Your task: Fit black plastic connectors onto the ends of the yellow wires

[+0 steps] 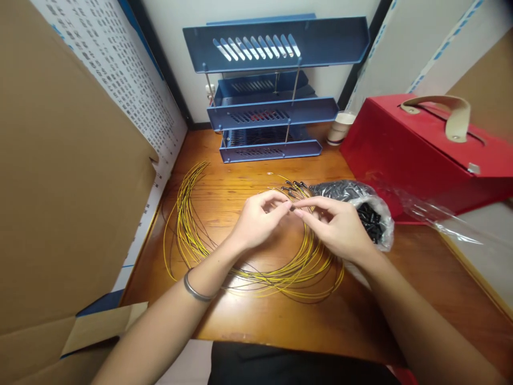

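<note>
Above the right part of a loose coil of thin yellow and dark wires [188, 224], my two hands meet fingertip to fingertip. My left hand [262, 216] is closed in a pinch, and my right hand [339, 224] pinches from the other side. Between them shows a small black piece [293, 208], mostly covered by the fingers; whether a wire runs into it I cannot tell. Just behind the hands, several wire ends carry black tube-like caps [294, 187]. Beside my right hand lies an open clear plastic bag [385, 227] full of small black tube-like pieces [369, 222].
A blue three-level tray rack [272, 115] stands at the back of the wooden table [248, 321]. A paper cup [340, 128] is beside a red box [404, 144] with a beige handle at right. Cardboard [72, 160] walls off the left side.
</note>
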Action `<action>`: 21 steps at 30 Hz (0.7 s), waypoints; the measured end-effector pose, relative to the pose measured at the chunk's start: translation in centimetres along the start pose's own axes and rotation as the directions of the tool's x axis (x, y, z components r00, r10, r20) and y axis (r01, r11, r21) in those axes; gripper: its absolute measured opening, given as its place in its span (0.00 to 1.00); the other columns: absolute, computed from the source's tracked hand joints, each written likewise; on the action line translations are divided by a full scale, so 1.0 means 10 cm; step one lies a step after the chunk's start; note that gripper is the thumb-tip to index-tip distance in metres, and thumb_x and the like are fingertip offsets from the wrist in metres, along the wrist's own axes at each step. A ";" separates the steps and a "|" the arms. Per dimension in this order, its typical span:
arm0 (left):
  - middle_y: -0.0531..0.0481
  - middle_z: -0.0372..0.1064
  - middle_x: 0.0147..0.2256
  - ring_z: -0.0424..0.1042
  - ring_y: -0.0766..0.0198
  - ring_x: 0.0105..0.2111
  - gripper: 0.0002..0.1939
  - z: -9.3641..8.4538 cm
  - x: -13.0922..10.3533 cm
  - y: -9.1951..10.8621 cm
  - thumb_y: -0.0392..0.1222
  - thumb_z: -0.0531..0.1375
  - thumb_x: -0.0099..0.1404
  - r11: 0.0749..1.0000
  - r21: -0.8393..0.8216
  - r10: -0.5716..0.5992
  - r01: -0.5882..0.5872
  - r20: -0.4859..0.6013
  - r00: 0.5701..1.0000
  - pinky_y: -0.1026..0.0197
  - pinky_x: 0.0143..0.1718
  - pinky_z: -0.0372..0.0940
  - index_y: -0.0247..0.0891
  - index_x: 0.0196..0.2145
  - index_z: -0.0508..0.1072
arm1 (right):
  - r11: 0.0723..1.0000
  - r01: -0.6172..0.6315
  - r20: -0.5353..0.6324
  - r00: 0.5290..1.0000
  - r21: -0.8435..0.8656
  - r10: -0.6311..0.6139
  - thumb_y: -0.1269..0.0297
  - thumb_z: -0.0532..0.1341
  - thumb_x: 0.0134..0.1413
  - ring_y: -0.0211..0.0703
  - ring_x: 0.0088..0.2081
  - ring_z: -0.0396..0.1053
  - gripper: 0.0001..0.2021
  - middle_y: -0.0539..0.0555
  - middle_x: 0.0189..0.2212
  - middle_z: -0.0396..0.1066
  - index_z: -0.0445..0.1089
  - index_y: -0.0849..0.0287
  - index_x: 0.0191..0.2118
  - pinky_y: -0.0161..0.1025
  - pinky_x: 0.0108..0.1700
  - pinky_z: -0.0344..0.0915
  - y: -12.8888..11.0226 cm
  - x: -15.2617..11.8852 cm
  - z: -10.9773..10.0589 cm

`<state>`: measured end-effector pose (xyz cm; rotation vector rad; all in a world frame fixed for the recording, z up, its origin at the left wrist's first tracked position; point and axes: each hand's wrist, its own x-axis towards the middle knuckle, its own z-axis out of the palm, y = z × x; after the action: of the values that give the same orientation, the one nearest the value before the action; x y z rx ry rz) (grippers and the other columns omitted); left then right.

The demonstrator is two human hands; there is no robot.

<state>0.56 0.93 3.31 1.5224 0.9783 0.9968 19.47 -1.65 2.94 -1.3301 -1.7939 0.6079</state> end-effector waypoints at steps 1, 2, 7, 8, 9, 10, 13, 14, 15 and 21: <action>0.49 0.74 0.30 0.67 0.69 0.25 0.08 -0.01 0.00 -0.01 0.42 0.64 0.63 0.999 -0.022 -0.026 0.027 0.009 1.000 0.66 0.29 0.63 0.33 0.33 0.75 | 1.000 -0.005 -0.007 1.000 -0.007 0.005 0.61 0.64 0.58 0.36 0.21 0.65 0.11 0.52 0.28 0.78 0.80 0.59 0.42 0.36 0.26 0.61 0.01 0.00 0.00; 0.47 0.75 0.33 0.68 0.70 0.26 0.08 -0.03 -0.01 -0.03 0.42 0.64 0.63 0.997 -0.053 -0.058 0.060 0.038 0.998 0.66 0.28 0.62 0.33 0.31 0.75 | 1.000 -0.007 -0.020 1.000 -0.011 0.007 0.62 0.63 0.58 0.37 0.24 0.69 0.10 0.53 0.32 0.79 0.80 0.58 0.42 0.36 0.28 0.64 0.02 0.00 -0.01; 0.42 0.70 0.56 0.68 0.73 0.26 0.08 -0.03 -0.06 -0.06 0.42 0.65 0.62 0.944 -0.285 -0.144 0.167 0.102 0.984 0.67 0.24 0.59 0.33 0.31 0.75 | 0.992 -0.054 0.083 0.996 0.117 0.044 0.67 0.60 0.59 0.42 0.31 0.76 0.09 0.54 0.33 0.80 0.77 0.59 0.39 0.37 0.34 0.70 0.04 -0.01 0.02; 0.43 0.73 0.52 0.68 0.73 0.26 0.09 -0.02 -0.06 -0.06 0.43 0.65 0.62 0.924 -0.336 -0.157 0.183 0.103 0.982 0.68 0.23 0.57 0.34 0.33 0.76 | 0.983 -0.079 0.145 0.988 0.164 0.056 0.67 0.60 0.59 0.42 0.30 0.77 0.08 0.54 0.32 0.79 0.77 0.59 0.39 0.37 0.33 0.70 0.03 -0.02 0.03; 0.44 0.76 0.46 0.67 0.72 0.25 0.09 -0.01 -0.07 -0.05 0.44 0.65 0.63 0.904 -0.378 -0.168 0.199 0.113 0.979 0.68 0.22 0.56 0.35 0.35 0.77 | 0.974 -0.106 0.202 0.977 0.202 0.064 0.67 0.60 0.58 0.42 0.30 0.77 0.08 0.54 0.31 0.79 0.76 0.60 0.38 0.36 0.33 0.70 0.02 -0.03 0.05; 0.46 0.76 0.38 0.67 0.72 0.24 0.10 -0.01 -0.07 -0.04 0.45 0.65 0.63 0.889 -0.404 -0.177 0.215 0.130 0.976 0.69 0.22 0.55 0.35 0.37 0.77 | 0.963 -0.136 0.252 0.965 0.232 0.075 0.68 0.59 0.58 0.42 0.29 0.77 0.07 0.54 0.30 0.79 0.76 0.60 0.38 0.36 0.32 0.71 -0.01 -0.04 0.07; 0.50 0.73 0.29 0.66 0.72 0.23 0.12 -0.01 -0.05 -0.02 0.45 0.66 0.62 0.858 -0.461 -0.204 0.226 0.096 0.974 0.69 0.20 0.54 0.33 0.38 0.78 | 0.921 -0.254 0.371 0.919 0.296 0.134 0.67 0.60 0.58 0.40 0.26 0.75 0.06 0.52 0.26 0.76 0.74 0.61 0.38 0.35 0.31 0.70 -0.10 -0.07 0.10; 0.50 0.73 0.31 0.66 0.72 0.23 0.10 -0.03 -0.04 -0.02 0.44 0.66 0.61 0.842 -0.495 -0.220 0.216 0.050 0.974 0.70 0.20 0.55 0.33 0.36 0.77 | 0.900 -0.299 0.416 0.897 0.319 0.150 0.66 0.61 0.58 0.39 0.25 0.73 0.06 0.51 0.23 0.75 0.74 0.61 0.37 0.34 0.30 0.69 -0.13 -0.07 0.11; 0.50 0.74 0.34 0.67 0.73 0.23 0.09 -0.04 -0.02 -0.01 0.42 0.66 0.61 0.820 -0.536 -0.240 0.202 0.000 0.971 0.70 0.19 0.56 0.33 0.34 0.75 | 0.877 -0.337 0.466 0.872 0.343 0.153 0.66 0.61 0.57 0.38 0.24 0.72 0.05 0.50 0.21 0.73 0.73 0.61 0.36 0.34 0.29 0.68 -0.15 -0.08 0.11; 0.52 0.70 0.33 0.73 0.71 0.27 0.03 -0.19 0.11 -0.03 0.36 0.60 0.66 0.696 -0.710 -0.359 0.104 -0.220 0.907 0.69 0.25 0.67 0.34 0.34 0.70 | 0.796 -0.428 0.686 0.728 0.427 0.023 0.60 0.65 0.57 0.37 0.29 0.72 0.09 0.52 0.26 0.76 0.74 0.62 0.38 0.34 0.34 0.67 -0.18 -0.10 0.09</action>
<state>-0.94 2.59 3.35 0.5836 0.8652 1.2777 17.87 -3.08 3.55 -0.9738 -1.7249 1.7953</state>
